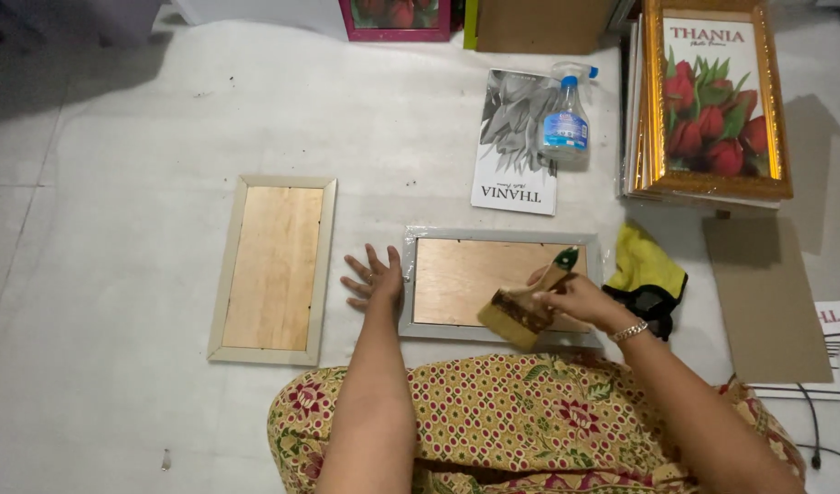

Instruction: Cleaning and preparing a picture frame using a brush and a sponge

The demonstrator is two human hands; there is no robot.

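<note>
A silver-grey picture frame (pixel 420 240) lies face down on the white floor cover right in front of me, its brown backing board up. My left hand (pixel 376 279) lies flat with fingers spread at the frame's left edge. My right hand (pixel 575 298) grips a wide paintbrush (pixel 522 313) with a wooden handle and green tip; its bristles rest on the lower right part of the backing board.
A second, cream frame (pixel 275 267) lies face down to the left. A spray bottle (pixel 566 121) stands on a grey flower print (pixel 516 146). Gold-framed tulip pictures (pixel 712 101) are stacked at upper right. A yellow cloth (pixel 647 265), brown cardboard (pixel 767 302) and a cable (pixel 815 430) lie at right.
</note>
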